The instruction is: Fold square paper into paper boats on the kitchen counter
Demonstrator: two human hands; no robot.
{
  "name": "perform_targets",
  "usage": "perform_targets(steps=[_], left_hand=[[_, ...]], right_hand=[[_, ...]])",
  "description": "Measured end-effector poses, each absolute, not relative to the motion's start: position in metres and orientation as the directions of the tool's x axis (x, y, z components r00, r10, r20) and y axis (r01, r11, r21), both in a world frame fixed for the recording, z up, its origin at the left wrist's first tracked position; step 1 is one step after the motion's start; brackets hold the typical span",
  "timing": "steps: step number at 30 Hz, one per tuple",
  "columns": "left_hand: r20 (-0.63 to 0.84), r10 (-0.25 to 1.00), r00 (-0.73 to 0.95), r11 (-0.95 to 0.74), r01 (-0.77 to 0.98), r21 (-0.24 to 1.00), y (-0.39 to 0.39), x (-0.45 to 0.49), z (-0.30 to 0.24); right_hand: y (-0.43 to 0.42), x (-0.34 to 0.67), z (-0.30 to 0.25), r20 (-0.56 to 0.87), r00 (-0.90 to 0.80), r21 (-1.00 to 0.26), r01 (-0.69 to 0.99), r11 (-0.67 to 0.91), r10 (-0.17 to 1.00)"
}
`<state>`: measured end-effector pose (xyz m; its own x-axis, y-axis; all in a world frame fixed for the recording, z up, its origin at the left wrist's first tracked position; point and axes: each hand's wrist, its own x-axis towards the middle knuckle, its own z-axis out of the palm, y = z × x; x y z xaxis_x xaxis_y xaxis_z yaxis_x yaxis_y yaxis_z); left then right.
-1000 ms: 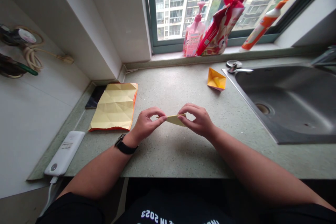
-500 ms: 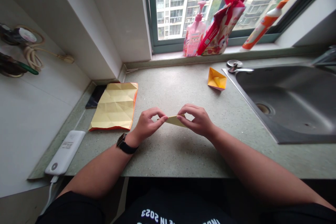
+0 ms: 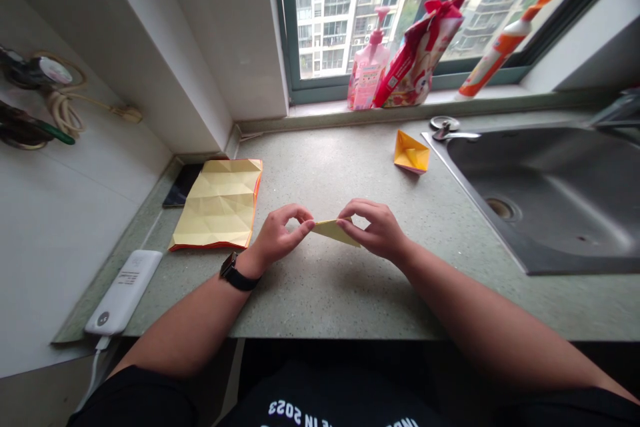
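Note:
A small folded yellow paper piece (image 3: 334, 230) lies low over the speckled green countertop (image 3: 320, 280), held from both ends. My left hand (image 3: 278, 237), with a black watch on its wrist, pinches the paper's left tip between thumb and fingers. My right hand (image 3: 376, 230) pinches its right end, fingers curled. A creased yellow sheet with an orange-red edge (image 3: 220, 203) lies flat to the left of my hands. A finished yellow-orange folded paper shape (image 3: 411, 152) stands farther back to the right, near the sink.
A steel sink (image 3: 550, 193) fills the right side. On the window sill stand a pink pump bottle (image 3: 369, 67), a red pouch (image 3: 420, 53) and an orange-capped bottle (image 3: 500, 47). A white power bank (image 3: 124, 292) and a dark phone (image 3: 183, 185) lie at the left.
The hands stay pinched on the small paper, almost unmoved; the paper's right end now shows a little lower and longer. The view has shifted slightly.

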<state>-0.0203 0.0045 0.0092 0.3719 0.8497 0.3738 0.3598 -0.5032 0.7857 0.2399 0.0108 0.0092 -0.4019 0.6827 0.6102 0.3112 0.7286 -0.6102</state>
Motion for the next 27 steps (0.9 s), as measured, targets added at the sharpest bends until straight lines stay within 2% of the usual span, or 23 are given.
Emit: perform_targets(steps=[7,10,15,17,23,27], left_hand=[[0.425,0.821,0.382,-0.561,0.401,0.724,0.0018,-0.0206,0.0096],[0.399,0.842,0.363,-0.527,0.398,0.751,0.0027,-0.0219,0.0081],[0.372,0.909,0.187,-0.415,0.328,0.848,0.0069,-0.0238,0.0034],[0.377,0.907,0.186,-0.418,0.304,0.856,0.0077,-0.0248,0.0035],[0.45,0.85,0.272,-0.526,0.426,0.736,0.0056,-0.0246,0.0065],[0.44,0.857,0.268,-0.515,0.487,0.705,0.0054,-0.024,0.0052]], right_hand=[[0.0109,0.2401,0.0082,0.605,-0.379,-0.631,0.31,0.712,0.701],[0.0106,0.2403,0.0083,0.598,-0.377,-0.636,0.315,0.705,0.708],[0.0116,0.242,0.0093,0.604,-0.35,-0.644,0.316,0.697,0.716],[0.0121,0.2428,0.0092,0.599,-0.339,-0.652,0.319,0.687,0.726],[0.012,0.2438,0.0076,0.583,-0.318,-0.669,0.334,0.664,0.748],[0.0116,0.2433,0.0071,0.57,-0.313,-0.678,0.344,0.65,0.76]])
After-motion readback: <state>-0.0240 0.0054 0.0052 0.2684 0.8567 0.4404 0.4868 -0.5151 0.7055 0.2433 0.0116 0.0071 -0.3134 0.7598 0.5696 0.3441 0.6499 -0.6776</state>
